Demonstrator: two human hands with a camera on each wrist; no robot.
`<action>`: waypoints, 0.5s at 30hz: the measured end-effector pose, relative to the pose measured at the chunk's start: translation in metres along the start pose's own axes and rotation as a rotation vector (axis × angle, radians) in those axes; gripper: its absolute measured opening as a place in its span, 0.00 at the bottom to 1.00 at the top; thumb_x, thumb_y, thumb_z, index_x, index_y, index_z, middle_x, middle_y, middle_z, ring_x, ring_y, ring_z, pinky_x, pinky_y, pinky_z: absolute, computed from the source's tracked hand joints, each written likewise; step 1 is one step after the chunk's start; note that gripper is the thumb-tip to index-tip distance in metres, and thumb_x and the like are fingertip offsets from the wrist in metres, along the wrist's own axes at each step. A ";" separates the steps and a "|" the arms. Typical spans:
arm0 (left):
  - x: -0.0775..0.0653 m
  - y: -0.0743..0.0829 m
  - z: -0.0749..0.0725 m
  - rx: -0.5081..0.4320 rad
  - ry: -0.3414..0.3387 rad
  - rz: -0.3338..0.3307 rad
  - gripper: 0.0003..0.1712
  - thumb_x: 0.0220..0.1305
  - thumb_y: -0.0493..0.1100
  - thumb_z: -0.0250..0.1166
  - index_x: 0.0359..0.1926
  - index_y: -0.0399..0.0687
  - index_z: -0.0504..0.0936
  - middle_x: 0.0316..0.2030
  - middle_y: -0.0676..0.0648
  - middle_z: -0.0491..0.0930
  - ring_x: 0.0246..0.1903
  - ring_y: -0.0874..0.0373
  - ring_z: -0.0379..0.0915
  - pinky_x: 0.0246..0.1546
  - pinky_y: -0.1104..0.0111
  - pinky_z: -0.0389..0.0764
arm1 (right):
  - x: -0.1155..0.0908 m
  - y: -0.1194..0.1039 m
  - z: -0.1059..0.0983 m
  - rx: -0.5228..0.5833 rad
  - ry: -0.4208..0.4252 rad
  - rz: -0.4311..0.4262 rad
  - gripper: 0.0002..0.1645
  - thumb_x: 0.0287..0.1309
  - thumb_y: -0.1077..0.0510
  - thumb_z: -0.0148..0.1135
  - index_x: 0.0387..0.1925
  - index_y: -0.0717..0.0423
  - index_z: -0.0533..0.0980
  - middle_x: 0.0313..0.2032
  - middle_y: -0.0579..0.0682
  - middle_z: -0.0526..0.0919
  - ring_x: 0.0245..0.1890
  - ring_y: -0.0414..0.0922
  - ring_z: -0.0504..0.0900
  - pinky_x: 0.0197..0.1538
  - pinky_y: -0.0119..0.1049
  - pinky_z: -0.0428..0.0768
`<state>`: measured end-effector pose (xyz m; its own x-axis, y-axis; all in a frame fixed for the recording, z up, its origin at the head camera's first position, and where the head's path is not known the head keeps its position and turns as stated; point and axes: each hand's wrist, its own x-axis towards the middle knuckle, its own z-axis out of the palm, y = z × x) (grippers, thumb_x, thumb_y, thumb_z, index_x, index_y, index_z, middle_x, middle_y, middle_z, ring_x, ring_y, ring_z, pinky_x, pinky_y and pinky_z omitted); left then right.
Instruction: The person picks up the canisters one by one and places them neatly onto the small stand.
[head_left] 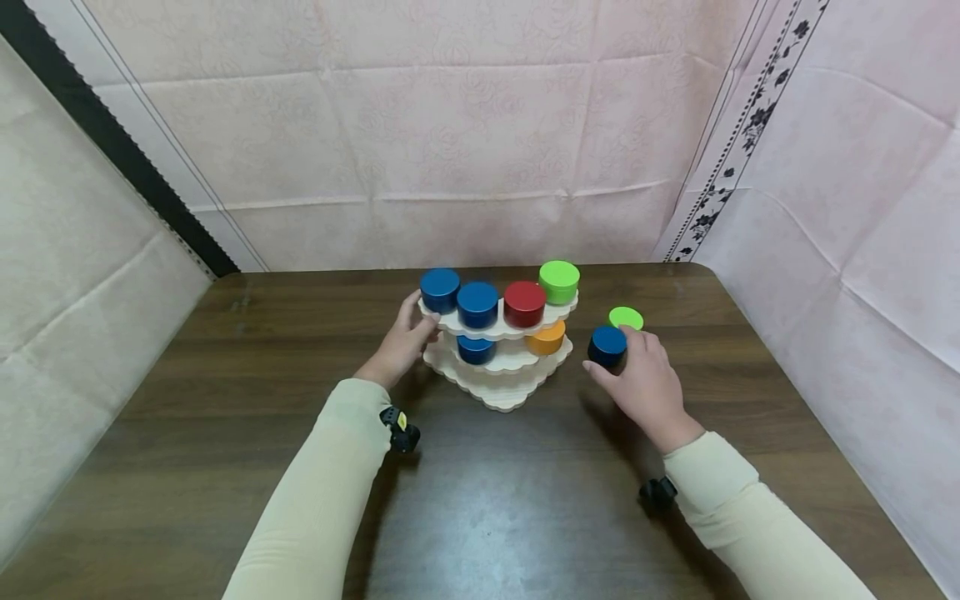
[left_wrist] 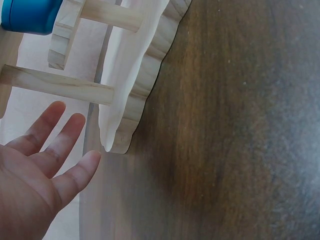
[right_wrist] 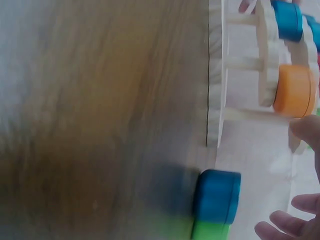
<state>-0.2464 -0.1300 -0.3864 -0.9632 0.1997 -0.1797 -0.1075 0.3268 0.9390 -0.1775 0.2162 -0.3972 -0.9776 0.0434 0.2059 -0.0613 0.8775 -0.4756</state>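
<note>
A three-tier light wooden stand [head_left: 501,385] with scalloped edges stands at the table's far middle. Its top tier bears two blue round tins [head_left: 477,305], a red tin [head_left: 524,304] and a green tin [head_left: 559,282]. Another blue tin [head_left: 476,350] and an orange tin [head_left: 545,338] sit on the middle tier. My left hand [head_left: 405,337] holds the top tier's left corner, three fingers [left_wrist: 65,142] spread below. Over a blue tin [right_wrist: 217,196] on the table hovers my right hand [head_left: 645,383], thumb and fingers apart above it.
A second green tin [right_wrist: 210,231] stands on the brown wooden table [head_left: 480,500], just behind the loose blue one. Pale patterned cloth [head_left: 450,125] hangs behind the table and along both sides.
</note>
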 end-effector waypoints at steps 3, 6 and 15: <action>0.000 -0.001 0.001 0.003 0.001 0.005 0.39 0.71 0.63 0.47 0.74 0.73 0.38 0.67 0.39 0.64 0.64 0.42 0.64 0.64 0.41 0.59 | 0.003 0.005 0.000 0.022 -0.008 0.044 0.52 0.56 0.38 0.65 0.68 0.67 0.57 0.62 0.70 0.63 0.60 0.64 0.65 0.53 0.64 0.73; 0.000 -0.001 0.001 0.005 0.002 0.007 0.39 0.70 0.64 0.47 0.74 0.72 0.38 0.67 0.39 0.63 0.64 0.42 0.64 0.64 0.41 0.59 | 0.007 0.009 0.000 0.045 -0.037 0.083 0.55 0.55 0.34 0.63 0.69 0.68 0.56 0.63 0.71 0.61 0.61 0.65 0.64 0.54 0.64 0.72; 0.000 0.000 0.001 0.002 0.004 0.008 0.39 0.71 0.63 0.47 0.74 0.73 0.38 0.66 0.39 0.64 0.63 0.42 0.64 0.64 0.40 0.59 | 0.018 0.016 0.002 0.091 -0.098 0.172 0.61 0.54 0.27 0.58 0.69 0.69 0.53 0.65 0.72 0.59 0.61 0.66 0.63 0.58 0.64 0.69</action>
<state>-0.2461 -0.1294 -0.3867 -0.9650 0.1983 -0.1714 -0.0998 0.3268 0.9398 -0.1962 0.2305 -0.4031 -0.9898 0.1385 0.0333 0.0947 0.8144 -0.5726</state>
